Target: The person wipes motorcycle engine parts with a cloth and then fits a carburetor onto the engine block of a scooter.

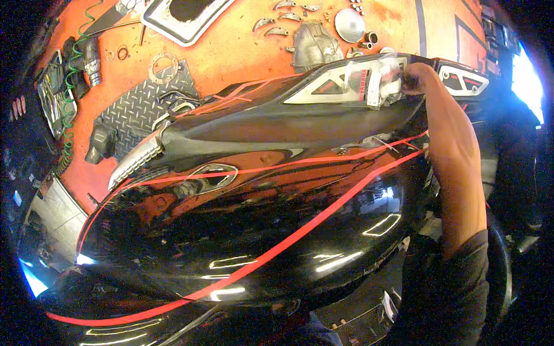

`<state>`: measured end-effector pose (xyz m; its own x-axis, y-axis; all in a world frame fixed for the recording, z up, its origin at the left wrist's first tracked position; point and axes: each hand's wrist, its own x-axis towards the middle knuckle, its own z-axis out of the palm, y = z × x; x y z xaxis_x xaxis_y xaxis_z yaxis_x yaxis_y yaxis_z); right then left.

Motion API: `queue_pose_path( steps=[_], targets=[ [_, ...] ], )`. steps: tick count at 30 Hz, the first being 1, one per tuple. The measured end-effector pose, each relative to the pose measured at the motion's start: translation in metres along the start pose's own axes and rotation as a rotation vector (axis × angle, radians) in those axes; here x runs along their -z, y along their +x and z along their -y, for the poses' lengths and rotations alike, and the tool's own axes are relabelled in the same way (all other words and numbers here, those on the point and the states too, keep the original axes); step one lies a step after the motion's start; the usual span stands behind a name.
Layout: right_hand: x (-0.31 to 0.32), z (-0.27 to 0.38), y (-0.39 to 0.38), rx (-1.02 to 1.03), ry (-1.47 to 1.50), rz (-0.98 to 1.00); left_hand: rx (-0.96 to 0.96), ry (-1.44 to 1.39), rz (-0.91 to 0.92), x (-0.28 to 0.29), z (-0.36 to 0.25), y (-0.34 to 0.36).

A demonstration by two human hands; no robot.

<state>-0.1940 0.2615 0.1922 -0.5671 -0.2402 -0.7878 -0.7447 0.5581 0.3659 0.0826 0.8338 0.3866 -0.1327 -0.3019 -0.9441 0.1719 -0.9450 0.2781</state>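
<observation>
A glossy black vehicle body panel (242, 236) with red stripes fills the middle of the view. My right arm reaches up the right side, across the body, to its far edge. There my right hand (416, 79) is closed at the end of a clear-and-white item (384, 81), whose outline is smeared. That item lies over or just above a pale triangular trim piece (326, 83); contact cannot be made out. A second pale trim piece (463, 81) is to the right of the hand. The fingers are partly hidden and dark. My left hand is out of sight.
Beyond the body, an orange surface (225, 63) carries a metal casing (316, 46), a round silver disc (350, 26), several curved metal pieces (277, 31) and a tread plate (141, 106). A green coiled hose (69, 109) hangs at the left. A white-edged frame (190, 40) lies farther back.
</observation>
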Motion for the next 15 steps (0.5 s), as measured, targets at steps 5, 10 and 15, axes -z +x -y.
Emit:
queue_pose_path(
  steps=[5, 10, 15],
  targets=[
    [0.0, -0.021, 0.013, 0.123, 0.311, -0.021, -0.01, 0.015, -0.004, 0.001, -0.001, 0.002],
    [0.009, -0.021, 0.05, 0.113, 0.369, -0.123, -0.025, 0.0, -0.009, 0.001, -0.003, 0.004],
    [0.023, -0.014, 0.07, 0.172, 0.181, -0.143, -0.046, -0.029, -0.022, -0.001, -0.004, 0.002]
  ],
)
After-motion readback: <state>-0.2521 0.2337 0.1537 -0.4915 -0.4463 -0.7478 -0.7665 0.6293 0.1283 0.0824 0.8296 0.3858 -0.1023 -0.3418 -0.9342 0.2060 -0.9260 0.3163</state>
